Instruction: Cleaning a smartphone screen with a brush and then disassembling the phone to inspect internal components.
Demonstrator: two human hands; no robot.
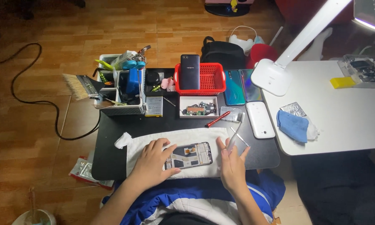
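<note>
An opened phone frame (pixel 191 155) with its insides showing lies on a white cloth (pixel 177 139) on the black table (pixel 112 137). My left hand (pixel 152 162) rests on the frame's left end and holds it down. My right hand (pixel 232 164) sits just right of the frame and grips a white brush (pixel 236 127) that points up and away, its bristles over a small clear packet. A red-handled screwdriver (pixel 217 119) and metal tweezers (pixel 239 136) lie just beyond the cloth.
A small white tray (pixel 198 107) of phone parts, a red basket (pixel 212 79) with a dark phone (pixel 190 71) leaning on it, a tool organizer (pixel 120 87), a battery (pixel 154 106), two phones (pixel 241 86), a white back cover (pixel 260 119). A white lamp (pixel 275 75) and blue cloth (pixel 293 125) are on the white table at right.
</note>
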